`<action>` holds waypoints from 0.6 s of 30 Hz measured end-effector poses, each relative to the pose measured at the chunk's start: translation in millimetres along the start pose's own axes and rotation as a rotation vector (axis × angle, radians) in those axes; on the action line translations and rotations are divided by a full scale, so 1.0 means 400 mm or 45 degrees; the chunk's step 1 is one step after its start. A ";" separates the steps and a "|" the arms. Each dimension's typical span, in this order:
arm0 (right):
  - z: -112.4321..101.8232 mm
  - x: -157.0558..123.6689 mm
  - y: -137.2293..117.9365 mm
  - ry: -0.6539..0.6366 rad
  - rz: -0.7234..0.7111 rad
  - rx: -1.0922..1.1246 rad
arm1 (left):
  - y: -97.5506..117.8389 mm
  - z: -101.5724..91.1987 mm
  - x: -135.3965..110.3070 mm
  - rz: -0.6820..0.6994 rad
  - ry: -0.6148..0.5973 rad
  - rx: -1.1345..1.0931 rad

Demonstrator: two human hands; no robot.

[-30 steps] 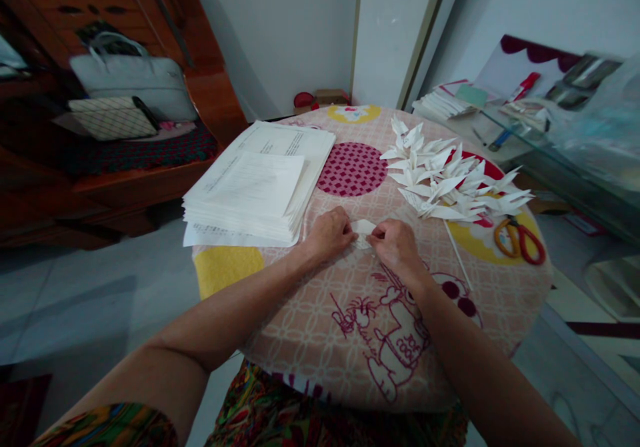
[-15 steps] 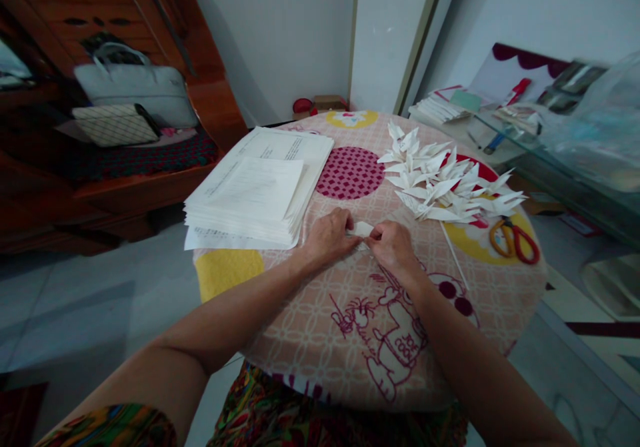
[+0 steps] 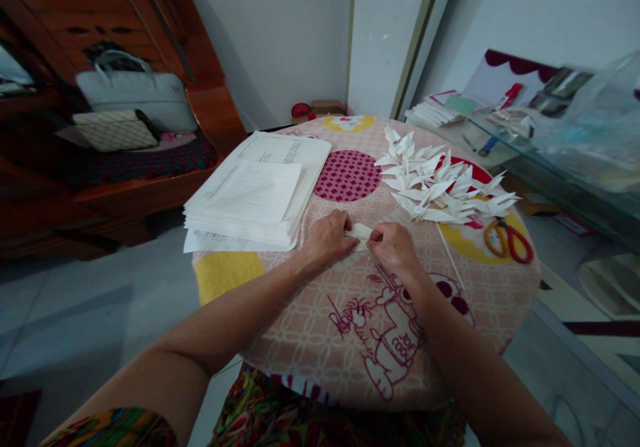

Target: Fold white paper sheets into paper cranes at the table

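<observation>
Patterned tablecloth [image 3: 310, 340] spreads beneath the left hand [image 3: 326, 237] and right hand [image 3: 393, 245], which hold a small paper [image 3: 361, 230] between them, right fingers pinched. The left thumb has just stretched along its near edge, seemingly steadying a fold.

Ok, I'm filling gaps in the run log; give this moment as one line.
left hand: touching small paper | right hand: pinching small paper | scissors: on tablecloth, right
</observation>
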State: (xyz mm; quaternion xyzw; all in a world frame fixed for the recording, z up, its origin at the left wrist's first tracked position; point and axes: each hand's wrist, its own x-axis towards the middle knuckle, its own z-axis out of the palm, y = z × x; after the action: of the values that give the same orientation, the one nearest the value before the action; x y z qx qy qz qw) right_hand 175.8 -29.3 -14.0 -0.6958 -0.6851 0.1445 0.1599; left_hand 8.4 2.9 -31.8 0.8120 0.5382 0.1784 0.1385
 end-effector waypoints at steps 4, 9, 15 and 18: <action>-0.007 -0.004 0.023 0.026 0.001 0.019 | -0.001 -0.003 0.001 -0.001 -0.012 -0.004; -0.013 -0.006 0.047 0.057 0.028 0.099 | 0.001 -0.007 -0.001 0.000 -0.022 -0.027; -0.002 -0.011 0.019 0.124 -0.076 0.355 | -0.001 -0.001 -0.001 -0.007 -0.006 -0.045; 0.012 -0.007 0.004 0.062 -0.073 0.237 | -0.001 -0.006 -0.001 0.013 -0.005 -0.074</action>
State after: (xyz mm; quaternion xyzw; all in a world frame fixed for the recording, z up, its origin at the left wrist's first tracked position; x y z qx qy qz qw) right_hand 175.1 -31.9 -19.0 -0.6614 -0.6843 0.1861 0.2443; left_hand 6.9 2.8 -29.9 0.8107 0.5284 0.1930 0.1623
